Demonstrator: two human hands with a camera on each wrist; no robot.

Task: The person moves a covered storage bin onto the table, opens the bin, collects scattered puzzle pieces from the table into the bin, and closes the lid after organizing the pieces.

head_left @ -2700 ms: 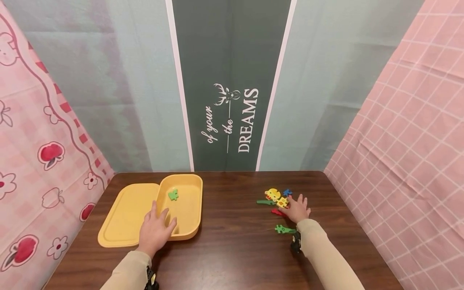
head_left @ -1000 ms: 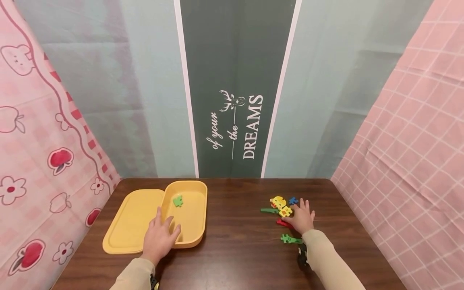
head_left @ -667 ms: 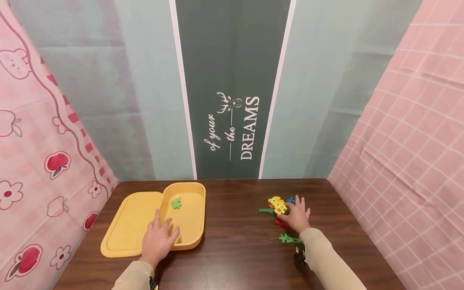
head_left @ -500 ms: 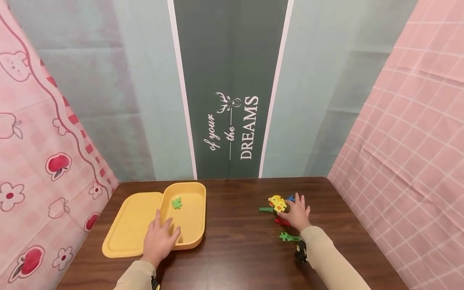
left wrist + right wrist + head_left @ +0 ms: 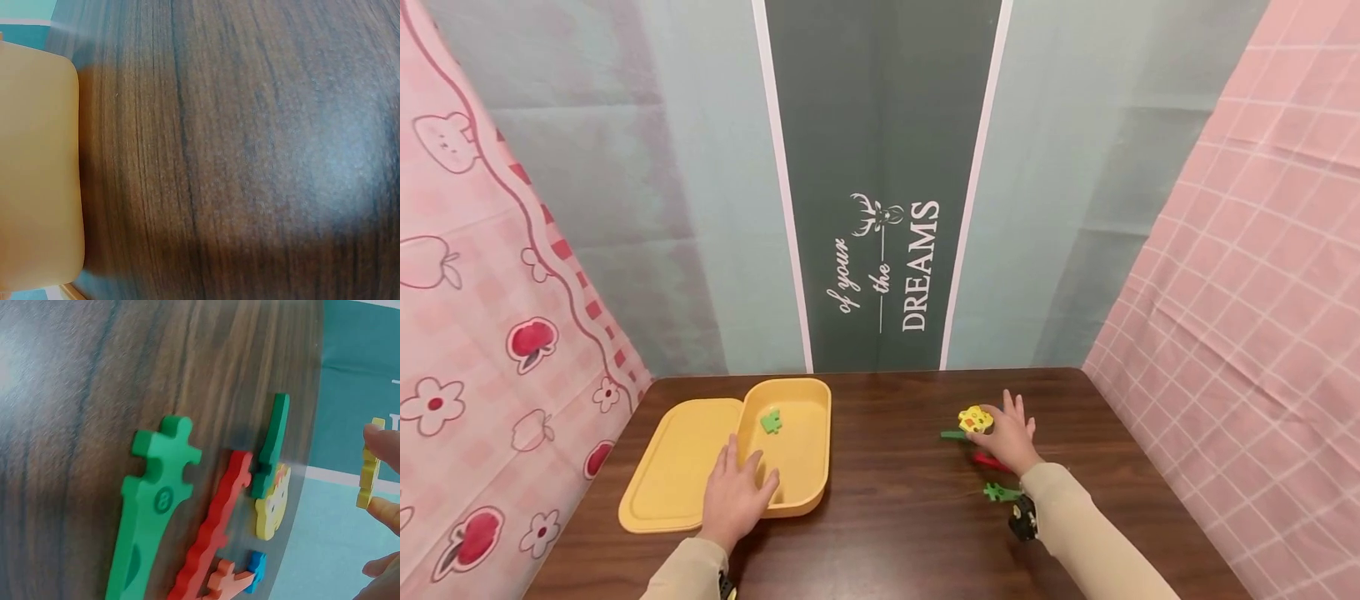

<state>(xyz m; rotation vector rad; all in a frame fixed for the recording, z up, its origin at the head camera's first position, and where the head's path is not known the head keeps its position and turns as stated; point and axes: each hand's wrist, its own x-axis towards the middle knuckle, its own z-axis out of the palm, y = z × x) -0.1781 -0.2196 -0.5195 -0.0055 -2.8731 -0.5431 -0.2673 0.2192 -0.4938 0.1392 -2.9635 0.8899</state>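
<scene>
My right hand (image 5: pixel 1011 437) pinches a yellow puzzle piece (image 5: pixel 370 465) between thumb and finger, raised off the table. In the head view it overlaps a yellow piece with a face (image 5: pixel 275 503) lying below. Near that hand lie a green piece marked 8 (image 5: pixel 156 494), a wavy red piece (image 5: pixel 212 525), a narrow dark green piece (image 5: pixel 273 444), an orange piece (image 5: pixel 226 581) and a blue piece (image 5: pixel 256 570). My left hand (image 5: pixel 735 496), fingers spread, is at the near left rim of a yellow box (image 5: pixel 827 454). One light green puzzle piece (image 5: pixel 771 422) is inside the box.
Left of the box, a flat yellow lid (image 5: pixel 673 475) lies on the dark wooden table (image 5: pixel 887 500). A grey-green curtain with lettering (image 5: pixel 887 267) hangs behind the table. Pink patterned cloths hang on the left (image 5: pixel 512 333) and right (image 5: pixel 1262 275).
The right hand has lifted the yellow puzzle piece off the table and moved it slightly left and away, over the face piece. The left hand has stayed by the box.
</scene>
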